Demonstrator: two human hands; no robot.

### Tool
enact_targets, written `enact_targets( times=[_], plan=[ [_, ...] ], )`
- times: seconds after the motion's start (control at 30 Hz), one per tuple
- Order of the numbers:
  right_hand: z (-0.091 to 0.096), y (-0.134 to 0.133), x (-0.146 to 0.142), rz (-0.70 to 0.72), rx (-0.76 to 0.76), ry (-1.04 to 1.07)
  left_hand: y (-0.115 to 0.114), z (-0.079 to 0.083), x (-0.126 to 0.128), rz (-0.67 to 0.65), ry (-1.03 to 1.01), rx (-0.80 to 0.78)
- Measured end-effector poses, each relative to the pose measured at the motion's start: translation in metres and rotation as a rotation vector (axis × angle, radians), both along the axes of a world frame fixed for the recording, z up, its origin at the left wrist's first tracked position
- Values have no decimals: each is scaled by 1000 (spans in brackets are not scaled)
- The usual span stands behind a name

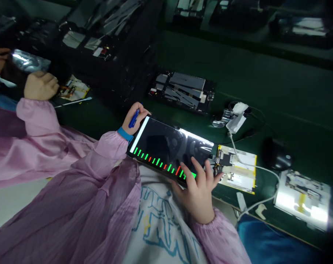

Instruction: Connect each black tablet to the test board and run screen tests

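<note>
I hold a dark tablet (166, 145) tilted against my body; a row of green and red bars glows along its near edge and a white strip along its left edge. My left hand (133, 119) grips the tablet's far left corner and also clasps a blue pen (133, 119). My right hand (198, 190) lies over the tablet's near right corner, fingers spread on the glass. A white cable (234, 145) runs from the tablet's right end across an open circuit assembly (238, 168).
A co-worker's hands (39, 86) at the far left hold a shiny bag (30, 60). Black trays (111, 40) with parts are stacked at the back. On the green mat lie a disassembled tablet (183, 90), a black mouse (278, 156) and a lit white panel (302, 200).
</note>
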State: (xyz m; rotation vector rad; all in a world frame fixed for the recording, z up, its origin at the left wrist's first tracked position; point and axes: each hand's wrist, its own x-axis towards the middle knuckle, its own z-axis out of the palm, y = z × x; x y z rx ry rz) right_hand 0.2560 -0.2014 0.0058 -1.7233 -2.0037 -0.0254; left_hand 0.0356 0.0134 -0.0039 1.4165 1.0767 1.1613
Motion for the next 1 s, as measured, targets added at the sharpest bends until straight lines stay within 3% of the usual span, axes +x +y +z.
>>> enact_targets(
  times=[0.17,0.53,0.67,0.87,1.0],
  plan=[
    [-9,-4,4,29,19,-49,2,-1,1,-1,19,40],
    [-4,1,-1,132,-36,-90,-1,2,0,4,63,38],
    [1,6,6,137,-36,13,-1,4,1,17,74,21],
    [-6,36,73,-96,140,289,0,5,-1,23,43,-17],
    [-30,56,112,-332,86,507,1,2,-6,25,23,-37]
  ],
)
